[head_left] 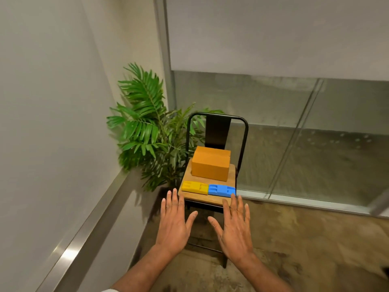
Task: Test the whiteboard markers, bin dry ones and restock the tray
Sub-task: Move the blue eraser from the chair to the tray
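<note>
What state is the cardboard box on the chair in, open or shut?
Shut. The cardboard box has its top flaps folded flat, meeting along a seam.

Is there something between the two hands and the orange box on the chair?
Yes. A yellow piece and a blue piece lie side by side along the front of the seat, between the left hand and right hand and the box.

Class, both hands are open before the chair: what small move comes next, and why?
Probably reach and take the yellow piece with the left hand and the blue piece with the right hand: both hands are open and empty, and these lie nearest, in front of the closed orange box.
</note>
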Action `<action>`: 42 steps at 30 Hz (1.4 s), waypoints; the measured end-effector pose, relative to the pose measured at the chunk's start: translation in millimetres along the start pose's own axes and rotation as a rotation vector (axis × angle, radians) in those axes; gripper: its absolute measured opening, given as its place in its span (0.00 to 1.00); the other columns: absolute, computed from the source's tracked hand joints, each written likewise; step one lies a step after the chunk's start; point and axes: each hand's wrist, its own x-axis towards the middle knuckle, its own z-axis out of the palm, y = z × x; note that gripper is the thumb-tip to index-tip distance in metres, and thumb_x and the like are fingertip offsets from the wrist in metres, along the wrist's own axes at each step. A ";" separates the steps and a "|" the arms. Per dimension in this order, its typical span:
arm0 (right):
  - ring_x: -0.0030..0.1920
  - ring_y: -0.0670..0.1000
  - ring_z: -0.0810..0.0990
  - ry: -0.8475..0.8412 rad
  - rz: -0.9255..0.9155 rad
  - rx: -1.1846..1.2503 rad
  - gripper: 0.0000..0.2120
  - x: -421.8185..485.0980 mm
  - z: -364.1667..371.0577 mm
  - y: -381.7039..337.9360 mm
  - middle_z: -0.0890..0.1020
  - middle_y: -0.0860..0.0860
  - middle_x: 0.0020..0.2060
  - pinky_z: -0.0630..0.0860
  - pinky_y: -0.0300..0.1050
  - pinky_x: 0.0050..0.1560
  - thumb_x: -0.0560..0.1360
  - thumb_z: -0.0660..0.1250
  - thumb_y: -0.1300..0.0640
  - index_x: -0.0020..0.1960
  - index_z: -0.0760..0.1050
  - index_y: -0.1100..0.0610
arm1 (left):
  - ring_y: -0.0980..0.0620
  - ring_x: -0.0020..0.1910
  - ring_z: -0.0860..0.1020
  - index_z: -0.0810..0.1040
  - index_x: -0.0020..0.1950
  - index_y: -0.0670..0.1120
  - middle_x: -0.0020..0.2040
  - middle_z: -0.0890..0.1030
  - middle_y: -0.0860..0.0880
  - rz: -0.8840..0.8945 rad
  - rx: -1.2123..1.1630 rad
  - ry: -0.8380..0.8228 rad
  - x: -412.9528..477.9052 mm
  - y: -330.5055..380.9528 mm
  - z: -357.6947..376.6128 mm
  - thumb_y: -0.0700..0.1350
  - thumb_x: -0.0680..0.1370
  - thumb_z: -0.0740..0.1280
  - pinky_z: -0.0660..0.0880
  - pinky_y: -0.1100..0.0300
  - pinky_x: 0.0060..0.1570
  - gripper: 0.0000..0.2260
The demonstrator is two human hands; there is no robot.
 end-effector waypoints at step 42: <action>0.79 0.54 0.53 -0.454 -0.027 0.276 0.29 224.5 190.3 161.3 0.60 0.50 0.78 0.44 0.47 0.77 0.81 0.62 0.57 0.79 0.56 0.52 | 0.46 0.83 0.38 0.45 0.84 0.45 0.84 0.43 0.44 -0.002 0.024 -0.351 231.0 48.2 237.9 0.49 0.87 0.50 0.28 0.54 0.74 0.27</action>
